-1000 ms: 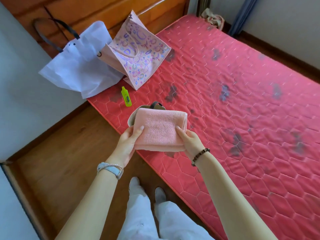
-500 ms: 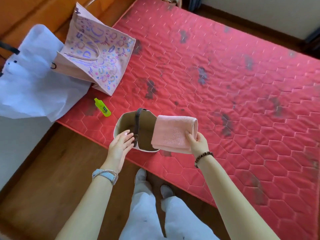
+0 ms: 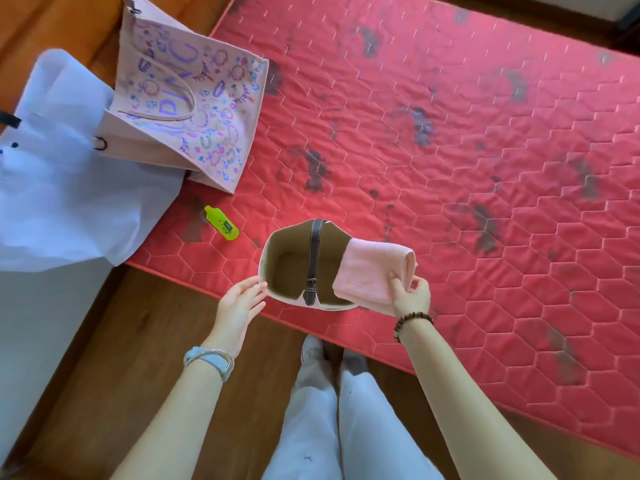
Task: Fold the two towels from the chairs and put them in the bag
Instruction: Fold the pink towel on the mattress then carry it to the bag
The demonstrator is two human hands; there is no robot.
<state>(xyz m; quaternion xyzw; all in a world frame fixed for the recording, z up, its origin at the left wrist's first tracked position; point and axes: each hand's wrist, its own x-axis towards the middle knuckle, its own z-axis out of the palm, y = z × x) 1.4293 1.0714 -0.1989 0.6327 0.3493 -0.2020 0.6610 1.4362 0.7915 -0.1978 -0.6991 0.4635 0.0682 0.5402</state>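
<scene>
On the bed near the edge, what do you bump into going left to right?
White bag → green bottle → left hand → tan bag → pink towel → right hand.

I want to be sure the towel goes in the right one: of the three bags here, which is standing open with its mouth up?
The small tan bag with the dark strap, at the mattress edge between the hands. The patterned pink tote and white bag lie flat.
</scene>
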